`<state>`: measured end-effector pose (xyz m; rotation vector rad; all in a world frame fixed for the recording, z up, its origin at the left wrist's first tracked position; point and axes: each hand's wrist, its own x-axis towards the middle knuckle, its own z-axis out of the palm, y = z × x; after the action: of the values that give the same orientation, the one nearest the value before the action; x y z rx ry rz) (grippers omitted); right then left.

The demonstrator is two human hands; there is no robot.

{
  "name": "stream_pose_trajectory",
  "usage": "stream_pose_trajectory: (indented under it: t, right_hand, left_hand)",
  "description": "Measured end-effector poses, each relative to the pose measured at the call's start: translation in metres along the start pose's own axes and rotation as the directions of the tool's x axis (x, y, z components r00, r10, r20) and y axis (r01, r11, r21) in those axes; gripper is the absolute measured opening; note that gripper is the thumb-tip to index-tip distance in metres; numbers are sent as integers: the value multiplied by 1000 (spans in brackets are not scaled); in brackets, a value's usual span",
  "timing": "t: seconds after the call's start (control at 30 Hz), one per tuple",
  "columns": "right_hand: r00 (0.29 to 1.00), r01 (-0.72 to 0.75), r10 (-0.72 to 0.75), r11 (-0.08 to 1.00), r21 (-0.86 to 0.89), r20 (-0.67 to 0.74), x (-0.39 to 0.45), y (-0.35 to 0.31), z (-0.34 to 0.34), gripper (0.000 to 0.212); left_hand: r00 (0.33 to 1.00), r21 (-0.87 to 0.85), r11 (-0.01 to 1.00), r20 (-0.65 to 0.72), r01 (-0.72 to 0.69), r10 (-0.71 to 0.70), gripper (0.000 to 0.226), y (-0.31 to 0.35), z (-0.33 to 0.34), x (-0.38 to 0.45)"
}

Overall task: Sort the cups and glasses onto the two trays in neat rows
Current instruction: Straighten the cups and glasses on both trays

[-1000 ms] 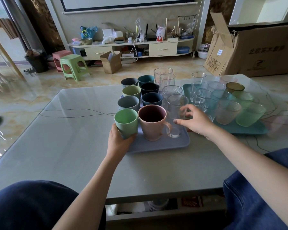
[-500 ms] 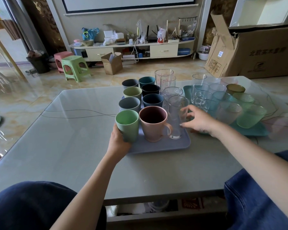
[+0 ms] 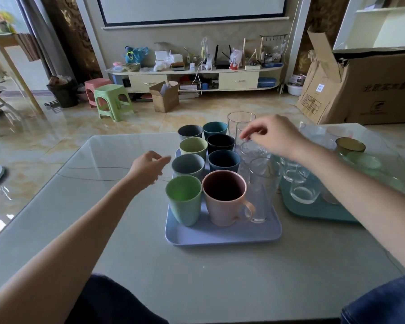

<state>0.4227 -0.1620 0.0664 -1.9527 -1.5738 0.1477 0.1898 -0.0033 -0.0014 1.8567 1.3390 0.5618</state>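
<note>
Two hands hover above the table (image 3: 126,253), and we see neither of them holding anything. Our left hand (image 3: 147,168), left of centre in the frame, hangs just beside the grey-blue cup (image 3: 188,165) with its fingers loosely curled and apart, touching nothing that we can make out. Our right hand (image 3: 275,135), above and right of centre, floats over the back of the tall glasses with the thumb and forefinger drawn near each other in a loose pinch; motion blur leaves us unsure whether a fingertip grazes a rim, but nothing is gripped. On the lilac tray (image 3: 222,235) at centre we count eight coloured cups in two columns: in the left column a green cup (image 3: 184,199) nearest us, then the grey-blue one, a light green cup (image 3: 193,147) and a dark grey cup (image 3: 190,132); in the right column a pink mug (image 3: 225,197) with its handle turned right, a navy cup (image 3: 223,160), a black cup (image 3: 221,142) and a teal cup (image 3: 215,129). A third column of four clear tall glasses (image 3: 263,181) runs along the tray's right side. The teal tray (image 3: 313,211), at the right of the frame, holds clear tumblers (image 3: 304,190) and frosted ones, partly hidden by our right forearm, so we cannot count them.
</note>
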Motion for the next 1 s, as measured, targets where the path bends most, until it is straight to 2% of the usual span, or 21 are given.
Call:
stream_pose_trajectory:
  t: [0.07,0.13,0.27,0.4,0.6,0.8,1.0]
  right_hand:
    - [987,69,-51,991,-112,155,17,-14,19,20]
    - [963,85,-16,965,-249,268,32,-21,39,17]
    - [927,84,64,924,-372,370,44,-29,65,15]
    - [923,48,78,949,-313,376,43,-28,74,9]
    - [946,19,63,969,-247,319,38,-25,80,7]
    - [961,0,59,977,-214,271,32,-24,82,9]
    - [959,-12,78,971,-238,273,30,-26,83,9]
  left_hand:
    - [999,-1,1000,31,17,-17,33,3,8,9]
    - [998,6,999,51,36,-36,28,3,17,16]
    - [1000,-7,1000,3,-15,15,22,-4,30,23]
    - [991,50,993,-75,-103,107,26,-13,31,23]
    - [982,65,988,-119,-141,148,29,-10,28,19]
    - [992,13,997,-94,-80,81,29,-11,26,19]
    - [994,-55,996,-86,-69,64,17,-9,26,13]
